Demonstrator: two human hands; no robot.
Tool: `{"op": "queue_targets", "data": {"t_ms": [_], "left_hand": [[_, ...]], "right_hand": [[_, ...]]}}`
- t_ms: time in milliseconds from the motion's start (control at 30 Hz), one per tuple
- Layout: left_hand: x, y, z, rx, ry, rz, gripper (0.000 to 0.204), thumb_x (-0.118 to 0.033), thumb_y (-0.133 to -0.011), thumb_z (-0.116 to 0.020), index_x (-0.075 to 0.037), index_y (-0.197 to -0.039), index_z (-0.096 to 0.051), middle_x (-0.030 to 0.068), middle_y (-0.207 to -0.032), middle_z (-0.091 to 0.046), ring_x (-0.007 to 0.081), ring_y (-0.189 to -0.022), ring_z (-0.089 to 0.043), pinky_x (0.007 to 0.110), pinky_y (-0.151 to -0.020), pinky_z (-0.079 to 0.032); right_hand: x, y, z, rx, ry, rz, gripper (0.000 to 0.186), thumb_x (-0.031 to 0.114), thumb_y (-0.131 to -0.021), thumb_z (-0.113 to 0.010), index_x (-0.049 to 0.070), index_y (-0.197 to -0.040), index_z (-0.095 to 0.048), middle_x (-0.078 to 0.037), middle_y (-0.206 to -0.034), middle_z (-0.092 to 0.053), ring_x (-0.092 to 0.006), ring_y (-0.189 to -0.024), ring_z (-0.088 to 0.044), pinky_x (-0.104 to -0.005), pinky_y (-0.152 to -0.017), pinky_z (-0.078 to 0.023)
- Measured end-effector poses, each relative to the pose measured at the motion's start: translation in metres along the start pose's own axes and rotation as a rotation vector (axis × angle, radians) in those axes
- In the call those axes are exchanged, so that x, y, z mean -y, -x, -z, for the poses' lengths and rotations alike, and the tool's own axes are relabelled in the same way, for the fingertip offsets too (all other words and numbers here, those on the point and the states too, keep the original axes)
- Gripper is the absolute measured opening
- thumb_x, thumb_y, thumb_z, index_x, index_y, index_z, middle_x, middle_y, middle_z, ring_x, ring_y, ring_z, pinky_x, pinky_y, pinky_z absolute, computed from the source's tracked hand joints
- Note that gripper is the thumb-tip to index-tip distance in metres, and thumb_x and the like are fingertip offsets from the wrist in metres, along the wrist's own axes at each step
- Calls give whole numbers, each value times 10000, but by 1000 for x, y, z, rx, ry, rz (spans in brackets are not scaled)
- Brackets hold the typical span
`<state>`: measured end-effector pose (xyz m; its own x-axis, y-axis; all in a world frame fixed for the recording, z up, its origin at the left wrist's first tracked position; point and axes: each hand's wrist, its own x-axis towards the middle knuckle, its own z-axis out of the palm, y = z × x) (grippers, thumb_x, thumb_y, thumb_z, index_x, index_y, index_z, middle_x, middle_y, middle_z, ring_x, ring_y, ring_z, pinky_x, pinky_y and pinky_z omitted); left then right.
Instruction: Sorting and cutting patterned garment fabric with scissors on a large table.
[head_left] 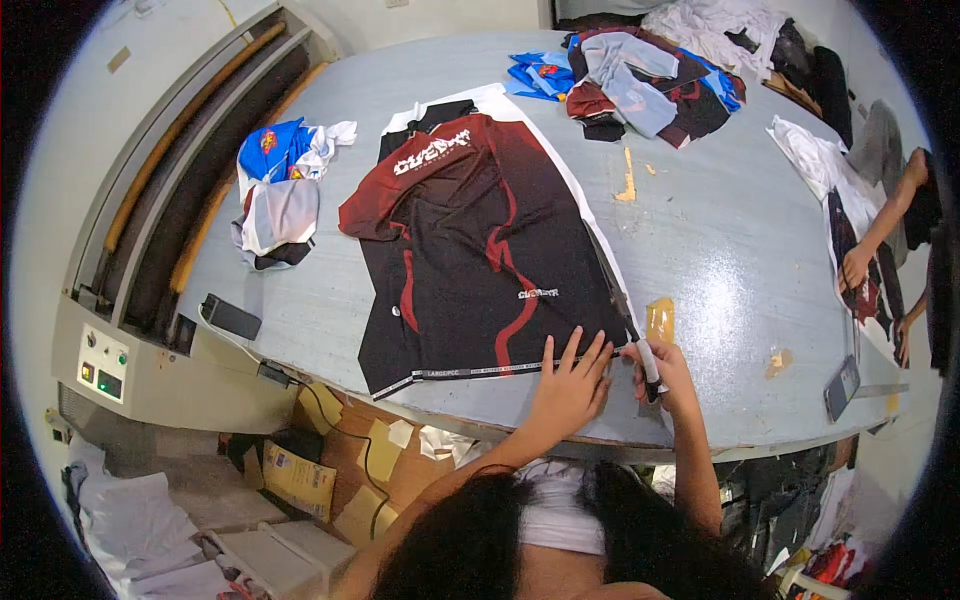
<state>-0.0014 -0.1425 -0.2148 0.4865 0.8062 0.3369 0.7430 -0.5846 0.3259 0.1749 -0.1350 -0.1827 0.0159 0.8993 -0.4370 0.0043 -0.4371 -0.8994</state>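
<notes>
One spread left hand rests on dark fabric; the right hand grips likely scissors.

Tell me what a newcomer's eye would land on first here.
The black-and-red garment panel spread across the middle of the grey table stands out first. Near its lower right corner, the left hand lies across its edge while the right hand holds scissors. A long roller machine fills the upper left.

scissors partly hidden, co-worker cut off
</notes>
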Motion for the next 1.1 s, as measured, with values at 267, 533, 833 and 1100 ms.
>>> {"op": "queue_targets", "data": {"t_ms": [267, 533, 833, 1100], "left_hand": [[1, 0, 2, 1, 6, 0, 479, -295, -852, -477, -78, -1277, -438, 72, -1360, -376, 307, -1288, -264, 570, -1023, -147], [2, 0, -2, 11, -8, -13, 487, -298, -856, -482, -90, -1292, -424, 65, -1365, -374, 303, -1293, -260, 563, -1027, -143], [1, 0, 3, 24, 13, -14, 496, -296, -845, -494, -87, -1290, -425, 66, -1360, -379, 302, -1290, -263, 563, -1026, -145], [1, 1, 2, 15, 11, -21, 514, -296, -840, -509, -80, -1296, -412, 68, -1363, -377, 305, -1288, -269, 565, -1021, -155]], "right_hand": [[20, -4, -4, 85, 25, 75, 378, 357, -814, -617, -20, -825, -590, -40, -540, -519, -129, -423, -527, -246, -405, -410], [19, -3, 0, 67, 92, 70, 379, 342, -801, -636, -32, -812, -578, -44, -551, -533, -111, -413, -514, -231, -379, -391], [27, -10, -8, 15, 67, 16, 315, 321, -804, -629, 13, -800, -560, 2, -495, -466, -100, -359, -472, -222, -344, -364], [21, -17, -4, 32, 66, 68, 299, 295, -827, -600, -1, -810, -569, 6, -508, -474, -88, -378, -471, -217, -352, -378]]}}
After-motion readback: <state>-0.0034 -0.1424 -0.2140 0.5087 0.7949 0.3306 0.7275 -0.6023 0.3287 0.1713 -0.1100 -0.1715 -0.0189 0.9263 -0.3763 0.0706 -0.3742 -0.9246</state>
